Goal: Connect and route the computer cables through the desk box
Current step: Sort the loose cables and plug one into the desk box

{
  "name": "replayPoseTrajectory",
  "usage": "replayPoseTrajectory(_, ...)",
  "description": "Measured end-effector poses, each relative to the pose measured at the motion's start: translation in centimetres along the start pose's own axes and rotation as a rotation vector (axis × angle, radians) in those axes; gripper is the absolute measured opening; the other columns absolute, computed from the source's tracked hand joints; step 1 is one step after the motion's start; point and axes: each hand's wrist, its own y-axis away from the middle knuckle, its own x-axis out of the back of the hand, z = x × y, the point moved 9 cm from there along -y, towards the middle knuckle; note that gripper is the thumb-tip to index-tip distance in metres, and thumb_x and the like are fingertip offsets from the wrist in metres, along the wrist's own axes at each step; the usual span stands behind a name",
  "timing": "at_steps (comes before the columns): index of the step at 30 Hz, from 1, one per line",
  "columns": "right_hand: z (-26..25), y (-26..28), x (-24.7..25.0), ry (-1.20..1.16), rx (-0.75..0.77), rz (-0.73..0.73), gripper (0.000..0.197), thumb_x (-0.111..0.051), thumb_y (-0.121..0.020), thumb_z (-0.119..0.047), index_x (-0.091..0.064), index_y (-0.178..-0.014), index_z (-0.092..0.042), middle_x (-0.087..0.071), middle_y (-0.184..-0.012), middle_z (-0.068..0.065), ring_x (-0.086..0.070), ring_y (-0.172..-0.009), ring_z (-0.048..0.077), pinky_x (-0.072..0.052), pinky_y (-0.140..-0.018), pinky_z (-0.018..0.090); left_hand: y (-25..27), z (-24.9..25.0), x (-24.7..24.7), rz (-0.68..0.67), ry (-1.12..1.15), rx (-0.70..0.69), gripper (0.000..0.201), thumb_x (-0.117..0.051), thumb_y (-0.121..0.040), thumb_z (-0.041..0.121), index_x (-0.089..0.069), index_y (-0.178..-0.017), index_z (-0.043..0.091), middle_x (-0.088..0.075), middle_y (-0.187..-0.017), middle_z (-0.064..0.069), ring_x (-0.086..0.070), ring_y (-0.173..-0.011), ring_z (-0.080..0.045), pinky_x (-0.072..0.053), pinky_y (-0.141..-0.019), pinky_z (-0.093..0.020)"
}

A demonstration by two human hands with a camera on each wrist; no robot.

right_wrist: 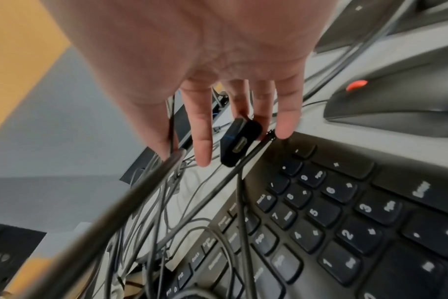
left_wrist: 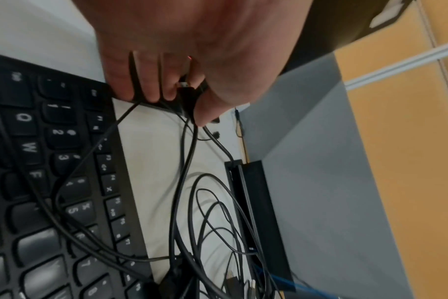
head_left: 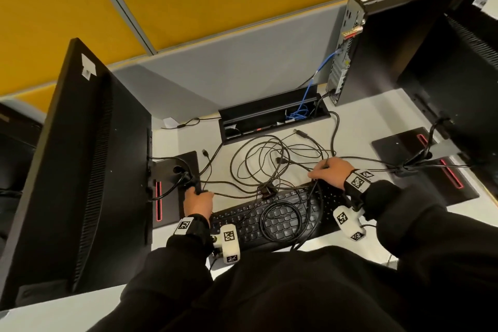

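Observation:
The open black desk box (head_left: 225, 131) is sunk into the white desk at the back, with a blue cable (head_left: 310, 89) running into it from the computer tower (head_left: 377, 48). A tangle of loose black cables (head_left: 269, 159) lies between the box and the keyboard (head_left: 242, 226). By the left monitor's foot, my left hand (head_left: 198, 197) grips a black plug (left_wrist: 188, 91) and its cables in curled fingers. My right hand (head_left: 318, 172) sits at the keyboard's far right corner. Its middle and ring fingers curl on a black connector (right_wrist: 239, 141), and a thick cable (right_wrist: 141, 182) runs past the thumb.
Two black monitors, one on the left (head_left: 80, 156) and one on the right (head_left: 458, 62), flank the work area, their feet on the desk. A black mouse (right_wrist: 384, 109) with a red wheel lies right of the keyboard (right_wrist: 345, 212). A grey and yellow partition stands behind the box (left_wrist: 258, 202).

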Motion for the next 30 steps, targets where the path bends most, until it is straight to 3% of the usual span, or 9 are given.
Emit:
replayPoseTrajectory(3,0.5,-0.1,0.7,0.01,-0.028,0.047,0.025,-0.074,-0.082,-0.033,-0.077,-0.085,-0.008,-0.075,-0.087,0.007,-0.068,-0.086,0.022,-0.053,-0.076,0.032,0.7,3.3,0.1,0.1,-0.302,-0.26,0.061,-0.071,-0.091,0.019,-0.05,-0.147,0.012,-0.044,-0.152,-0.014,-0.047,-0.135,-0.036,-0.039,-0.115,-0.049)
replayPoseTrajectory(6,0.5,-0.1,2.8,0.044,-0.045,0.153,0.022,-0.07,-0.086,-0.032,-0.075,-0.083,-0.011,-0.073,-0.09,0.007,-0.065,-0.086,0.026,-0.051,-0.072,0.032,1.7,5.6,-1.2,0.071,-0.464,-0.463,0.048,-0.069,-0.094,0.018,-0.058,-0.142,0.016,-0.042,-0.155,-0.007,-0.045,-0.14,-0.03,-0.039,-0.114,-0.041)
replayPoseTrajectory(10,1.1,-0.5,5.0,0.004,-0.096,0.126,0.018,-0.071,-0.087,-0.035,-0.074,-0.083,-0.017,-0.072,-0.082,0.006,-0.07,-0.076,0.029,-0.062,-0.069,0.039,2.9,3.4,-6.5,-0.368,-0.767,-0.432,0.031,-0.061,-0.1,0.03,-0.067,-0.13,0.025,-0.065,-0.133,0.001,-0.061,-0.12,-0.019,-0.046,-0.103,-0.033)
replayPoseTrajectory(12,1.9,-0.9,6.1,0.037,-0.112,0.113,0.017,-0.07,-0.086,-0.034,-0.074,-0.082,-0.018,-0.072,-0.08,0.006,-0.071,-0.075,0.03,-0.063,-0.07,0.043,3.5,2.2,-7.4,-0.469,-0.898,-0.402,0.024,-0.062,-0.098,0.034,-0.072,-0.119,0.026,-0.07,-0.123,0.003,-0.063,-0.112,-0.016,-0.05,-0.102,-0.036)
replayPoseTrajectory(17,5.3,-1.2,8.9,0.105,-0.173,0.148,0.012,-0.069,-0.086,-0.028,-0.075,-0.082,-0.018,-0.075,-0.082,0.008,-0.073,-0.075,0.029,-0.063,-0.067,0.041,2.5,2.9,-6.3,-0.332,-0.819,-0.435,0.027,-0.056,-0.098,0.02,-0.071,-0.12,0.025,-0.07,-0.124,-0.001,-0.064,-0.112,-0.019,-0.051,-0.102,-0.034)
replayPoseTrajectory(20,7.4,-1.5,9.7,0.254,-0.218,0.127,0.013,-0.072,-0.084,-0.025,-0.075,-0.088,-0.013,-0.074,-0.101,0.014,-0.071,-0.087,0.032,-0.06,-0.081,0.043,1.6,3.8,-5.5,-0.264,-0.791,-0.484,0.039,-0.053,-0.097,0.01,-0.065,-0.131,0.026,-0.062,-0.139,-0.002,-0.06,-0.122,-0.02,-0.048,-0.106,-0.033)
replayPoseTrajectory(23,8.8,-1.6,9.5,0.287,-0.276,0.128,0.044,-0.075,-0.08,-0.019,-0.06,-0.122,-0.02,-0.066,-0.119,0.016,-0.065,-0.101,0.035,-0.056,-0.091,0.042,1.2,4.6,-6.1,-0.287,-0.814,-0.561,0.054,-0.054,-0.096,0.005,-0.052,-0.145,0.027,-0.046,-0.154,0.001,-0.046,-0.14,-0.021,-0.038,-0.116,-0.035)
replayPoseTrajectory(26,4.3,-1.4,8.6,0.48,-0.113,0.192,0.091,-0.086,-0.071,-0.031,-0.035,-0.146,-0.025,-0.051,-0.139,0.019,-0.051,-0.124,0.04,-0.047,-0.104,0.049,1.1,4.3,-8.2,-0.388,-0.913,-0.58,0.062,-0.056,-0.096,0.01,-0.042,-0.153,0.031,-0.037,-0.162,0.001,-0.036,-0.147,-0.022,-0.032,-0.121,-0.038)
replayPoseTrajectory(30,-7.1,0.7,5.9,0.539,0.325,0.324,0.088,-0.084,-0.07,-0.051,-0.04,-0.145,-0.034,-0.036,-0.153,0.009,-0.031,-0.14,0.034,-0.033,-0.113,0.054,1.9,4.4,-10.1,-0.401,-1.247,-0.722,0.038,-0.062,-0.093,0.046,-0.061,-0.131,0.041,-0.047,-0.146,0.002,-0.042,-0.134,-0.023,-0.035,-0.114,-0.043)
